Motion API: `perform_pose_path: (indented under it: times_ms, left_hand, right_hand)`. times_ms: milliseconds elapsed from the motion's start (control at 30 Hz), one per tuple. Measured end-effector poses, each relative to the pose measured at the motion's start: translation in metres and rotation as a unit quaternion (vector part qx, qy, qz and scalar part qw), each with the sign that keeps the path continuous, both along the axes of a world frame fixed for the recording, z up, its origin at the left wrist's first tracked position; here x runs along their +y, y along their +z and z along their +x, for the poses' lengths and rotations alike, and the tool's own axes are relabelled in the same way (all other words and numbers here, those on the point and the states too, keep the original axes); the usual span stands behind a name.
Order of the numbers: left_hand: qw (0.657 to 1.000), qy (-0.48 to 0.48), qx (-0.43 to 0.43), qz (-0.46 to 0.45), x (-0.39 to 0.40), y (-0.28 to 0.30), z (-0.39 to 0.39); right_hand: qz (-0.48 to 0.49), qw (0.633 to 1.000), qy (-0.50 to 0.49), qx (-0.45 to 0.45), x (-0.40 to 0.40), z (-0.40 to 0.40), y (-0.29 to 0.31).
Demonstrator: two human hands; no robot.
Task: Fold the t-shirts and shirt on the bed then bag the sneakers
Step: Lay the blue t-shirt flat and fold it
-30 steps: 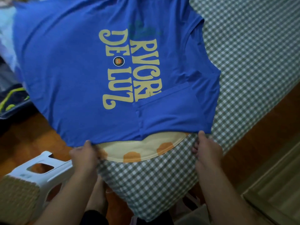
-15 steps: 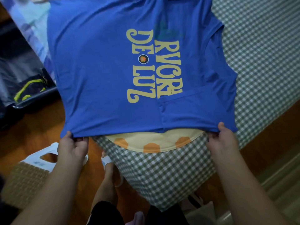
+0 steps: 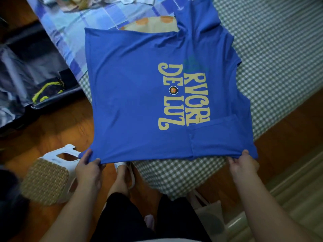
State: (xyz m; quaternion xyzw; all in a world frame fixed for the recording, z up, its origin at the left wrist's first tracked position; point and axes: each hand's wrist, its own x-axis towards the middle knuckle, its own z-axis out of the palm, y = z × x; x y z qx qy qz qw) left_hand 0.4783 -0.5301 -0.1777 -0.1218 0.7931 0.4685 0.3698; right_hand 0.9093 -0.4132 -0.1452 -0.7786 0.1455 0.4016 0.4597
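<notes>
A blue t-shirt (image 3: 132, 95) with yellow lettering is stretched out over the corner of the bed (image 3: 272, 55), print side up. One sleeve is folded in over its right near part. My left hand (image 3: 89, 167) pinches the near left corner of the shirt, out beyond the bed's edge. At the near right corner my right hand (image 3: 242, 165) grips the shirt's edge. A cream garment with orange spots (image 3: 153, 25) peeks out beyond the shirt's far edge. A black and neon-yellow sneaker (image 3: 47, 89) lies in a tray on the floor at left.
The bed carries a green checked sheet and a blue patchwork cloth (image 3: 73, 30) at the far left. A white stool with a woven top (image 3: 49, 179) stands on the wooden floor by my left hand. A pale tote bag (image 3: 208, 215) sits near my feet.
Both hands have drawn the blue t-shirt toward me and to the right. It now hides the cream garment's near edge, and that garment's far edge has come into sight.
</notes>
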Motion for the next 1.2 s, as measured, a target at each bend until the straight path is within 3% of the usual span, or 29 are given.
perform_pose_path:
  times_ms: [200, 300, 433, 567, 633, 733, 833, 933, 1033, 1067, 1133, 1200]
  left_hand:
    - [0.993, -0.031, 0.096, -0.058, 0.002, 0.041, 0.004]
    - [0.997, 0.011, 0.074, 0.004, 0.031, 0.056, -0.006]
    - [0.999, -0.004, 0.029, 0.035, 0.087, 0.085, -0.013]
    - [0.992, 0.095, 0.023, 0.083, 0.159, 0.099, -0.028]
    - [0.992, 0.046, 0.001, 0.121, 0.189, 0.093, -0.036]
    - [0.986, -0.145, 0.053, 0.066, 0.198, 0.069, -0.02]
    - [0.913, -0.376, 0.16, -0.025, 0.174, 0.043, 0.032]
    - [0.763, -0.59, 0.263, 0.0, 0.15, 0.017, 0.098]
    - [0.592, -0.717, 0.367, 0.034, 0.157, -0.01, 0.149]
    - [0.55, -0.734, 0.398, 0.025, 0.166, -0.021, 0.158]
    - [0.499, -0.759, 0.419, -0.018, 0.18, -0.036, 0.17]
    - [0.475, -0.773, 0.417, -0.049, 0.184, -0.053, 0.174]
  right_hand:
    - [0.018, 0.999, 0.042, 0.007, 0.007, 0.003, 0.042]
    - [0.02, 0.998, 0.055, -0.009, 0.033, 0.003, 0.056]
    - [0.014, 0.997, 0.071, -0.019, 0.082, 0.003, 0.066]
    - [0.039, 0.991, 0.12, -0.04, 0.15, 0.0, 0.064]
    - [0.079, 0.981, 0.168, -0.06, 0.179, -0.003, 0.055]
    - [0.045, 0.95, 0.264, -0.158, 0.182, -0.001, 0.027]
    - [-0.061, 0.927, 0.308, -0.204, 0.137, 0.014, -0.012]
    - [-0.088, 0.952, 0.254, -0.146, 0.108, 0.031, -0.033]
    - [0.002, 0.982, 0.188, -0.019, 0.122, 0.048, -0.049]
    - [0.042, 0.985, 0.168, 0.024, 0.131, 0.053, -0.052]
    - [0.096, 0.981, 0.138, 0.099, 0.145, 0.064, -0.06]
    - [0.114, 0.974, 0.141, 0.136, 0.154, 0.074, -0.068]
